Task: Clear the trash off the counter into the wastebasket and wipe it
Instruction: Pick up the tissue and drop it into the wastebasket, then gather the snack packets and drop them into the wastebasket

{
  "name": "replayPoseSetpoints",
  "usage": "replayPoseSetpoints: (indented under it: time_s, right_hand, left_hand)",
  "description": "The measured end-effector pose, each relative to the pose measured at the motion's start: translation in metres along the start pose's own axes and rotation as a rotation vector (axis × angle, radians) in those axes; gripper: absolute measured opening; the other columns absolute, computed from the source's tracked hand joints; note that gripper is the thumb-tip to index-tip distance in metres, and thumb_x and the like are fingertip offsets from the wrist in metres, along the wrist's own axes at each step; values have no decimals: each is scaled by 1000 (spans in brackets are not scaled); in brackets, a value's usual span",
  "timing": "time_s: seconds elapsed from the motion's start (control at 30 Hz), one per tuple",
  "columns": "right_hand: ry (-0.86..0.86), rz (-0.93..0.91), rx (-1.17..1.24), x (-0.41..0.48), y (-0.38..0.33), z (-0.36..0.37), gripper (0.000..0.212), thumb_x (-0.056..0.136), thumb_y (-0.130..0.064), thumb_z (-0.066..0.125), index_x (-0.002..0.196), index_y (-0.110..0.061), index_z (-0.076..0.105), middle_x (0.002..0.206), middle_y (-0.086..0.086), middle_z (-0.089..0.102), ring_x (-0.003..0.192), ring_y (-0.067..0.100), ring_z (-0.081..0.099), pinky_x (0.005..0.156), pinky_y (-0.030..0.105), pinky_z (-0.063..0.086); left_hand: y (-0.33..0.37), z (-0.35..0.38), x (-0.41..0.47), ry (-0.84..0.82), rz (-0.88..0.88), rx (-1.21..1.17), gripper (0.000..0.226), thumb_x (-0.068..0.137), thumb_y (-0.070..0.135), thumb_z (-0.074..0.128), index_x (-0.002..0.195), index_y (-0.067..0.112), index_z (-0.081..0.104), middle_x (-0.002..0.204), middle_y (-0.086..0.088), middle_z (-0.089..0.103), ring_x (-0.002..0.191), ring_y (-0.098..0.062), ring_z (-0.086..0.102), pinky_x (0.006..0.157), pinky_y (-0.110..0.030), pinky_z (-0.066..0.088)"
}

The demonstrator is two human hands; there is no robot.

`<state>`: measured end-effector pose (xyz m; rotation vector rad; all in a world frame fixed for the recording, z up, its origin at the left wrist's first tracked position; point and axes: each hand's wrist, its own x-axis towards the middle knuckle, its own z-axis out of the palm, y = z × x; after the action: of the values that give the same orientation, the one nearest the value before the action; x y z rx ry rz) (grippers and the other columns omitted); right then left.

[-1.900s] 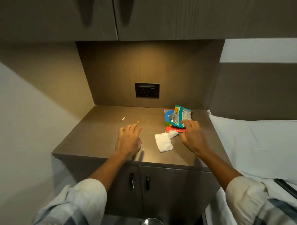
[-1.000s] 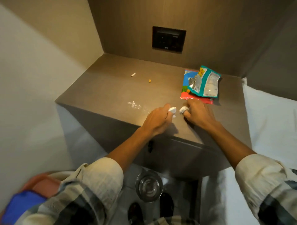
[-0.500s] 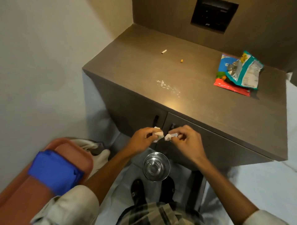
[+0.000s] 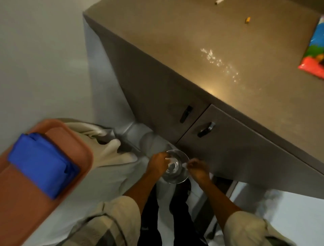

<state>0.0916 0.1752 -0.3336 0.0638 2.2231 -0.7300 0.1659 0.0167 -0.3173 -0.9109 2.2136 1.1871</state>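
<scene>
Holding now: your left hand [image 4: 157, 162] and right hand [image 4: 198, 168] each pinch a small white paper scrap, grips narrow, one at either side of the shiny round metal wastebasket [image 4: 176, 166] on the floor.
Why there: both scraps sit right at the bin's mouth, so I judge the drop is the step in hand; letting go should land them inside.
Beside you: a salmon plastic tray [image 4: 57, 189] carries a folded blue cloth [image 4: 38, 165], likely kept for the wipe.
Table edge: the brown wood-grain table [image 4: 175, 43] shows a glinting wet patch [image 4: 219, 63] near its front.
Further back: a bright red-and-blue snack wrapper [image 4: 313, 52], a small orange crumb [image 4: 247, 20] and a white stub [image 4: 219, 1] remain uncleared.
</scene>
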Motion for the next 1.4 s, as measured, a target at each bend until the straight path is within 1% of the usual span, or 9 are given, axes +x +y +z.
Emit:
replayPoseSetpoints:
  time_s: [0.23,0.43,0.57,0.7,0.93,1.03,1.17,1.3,1.4]
  right_hand:
    - [-88,41,-207,33,26,25,27,91,-31,57,107,-10,60,113,12,64,107,26,60,98,39,48]
    - [-31,-15,-128,-7,6,-18,17,92,-17,55,101,-6,65,108,16,68,90,21,63,89,34,53]
    - [50,-237,-2,-66,-36,-61,19,89,-8,54,98,-12,70,102,6,73,96,17,67,93,31,53]
    - [205,-531,130,-139,-87,-124,27,80,4,60,87,-18,74,86,-8,70,78,4,67,76,18,56]
    - [482,-858,229,-198,-149,-275,34,80,0,63,85,-33,70,83,-15,69,73,6,68,60,21,58]
    - [700,-771,150,-167,-158,-334,21,80,-8,66,86,-27,72,80,-17,68,68,3,64,66,19,50]
    - [854,-399,235,-95,-137,-409,19,82,-18,64,99,-11,67,103,10,73,92,26,68,83,31,52]
    - [662,-162,479,-46,-110,-435,37,79,-37,69,105,-11,66,106,15,73,89,31,72,82,49,59]
    - [584,-109,479,-14,-101,-440,43,69,-34,80,105,-12,68,106,13,74,87,26,73,83,46,59]
  left_hand:
    - [-15,40,28,-137,-59,18,55,96,17,55,148,14,38,146,-17,49,135,-34,46,114,-44,39]
    - [7,27,7,-60,-22,60,35,98,12,49,131,11,60,132,-13,63,121,-27,59,107,-41,46]
    - [58,-7,-33,274,247,23,29,96,17,49,120,22,64,115,-3,70,106,-20,64,93,-33,50]
    - [118,-59,-84,595,622,-106,21,92,10,56,108,14,69,99,-2,74,86,-10,68,76,-5,46]
    - [258,-136,-129,799,1174,-113,21,85,12,57,102,19,66,79,7,67,64,-6,59,58,-12,50]
    - [317,-146,-112,848,1105,95,24,84,15,61,106,20,70,82,4,72,65,-11,65,57,-26,54]
    - [379,-128,-74,612,865,213,29,90,30,59,116,21,67,105,0,73,99,-25,67,84,-39,55]
    - [416,-93,-45,320,570,128,49,90,22,57,138,18,50,124,-14,67,116,-31,62,97,-41,50]
    - [445,-63,-24,63,392,-287,68,87,3,63,145,19,33,132,-14,60,107,-29,68,90,-44,58]
